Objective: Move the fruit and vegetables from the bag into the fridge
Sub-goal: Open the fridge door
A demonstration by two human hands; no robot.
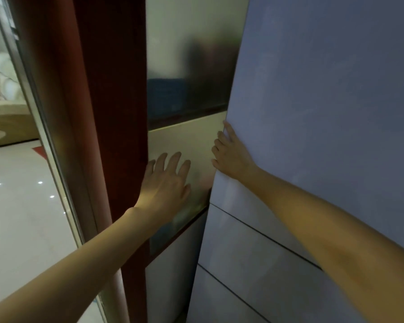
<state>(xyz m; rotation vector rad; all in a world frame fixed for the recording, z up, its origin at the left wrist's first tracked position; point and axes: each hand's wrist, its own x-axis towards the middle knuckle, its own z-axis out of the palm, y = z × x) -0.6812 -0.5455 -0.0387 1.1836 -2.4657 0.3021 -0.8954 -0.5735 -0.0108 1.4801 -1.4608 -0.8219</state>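
A tall pale grey fridge (324,113) fills the right half of the head view, its doors closed, with two dark seams low down marking the drawers. My right hand (231,155) grips the left edge of the upper fridge door, fingers curled round that edge. My left hand (168,185) is held up with fingers spread and straight in front of the frosted glass panel (184,145) beside the fridge; it holds nothing. No bag, fruit or vegetables are in view.
A dark red wooden frame (117,113) stands left of the glass panel. Further left are a metal door rail (44,136) and a shiny white floor (21,206) with a pale curved piece of furniture (7,127) beyond.
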